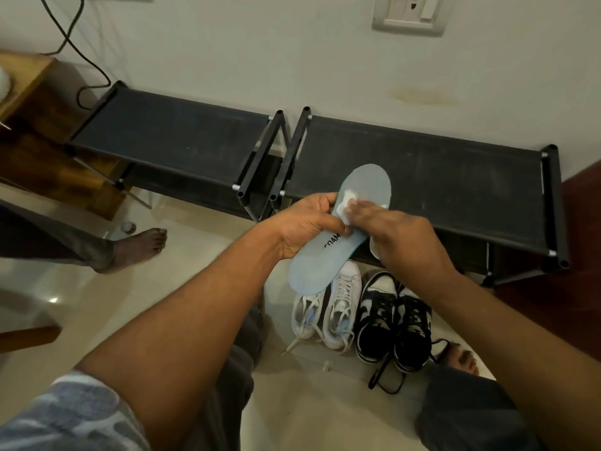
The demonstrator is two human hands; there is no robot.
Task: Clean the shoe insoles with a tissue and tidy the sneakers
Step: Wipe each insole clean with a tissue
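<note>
Right hand holds crumpled white tissue against oval pale-blue insole.

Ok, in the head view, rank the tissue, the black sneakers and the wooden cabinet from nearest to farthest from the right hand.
1. tissue: held by the right hand against the insole.
2. black sneakers: low, just below that hand.
3. wooden cabinet: far left of the view.
</note>
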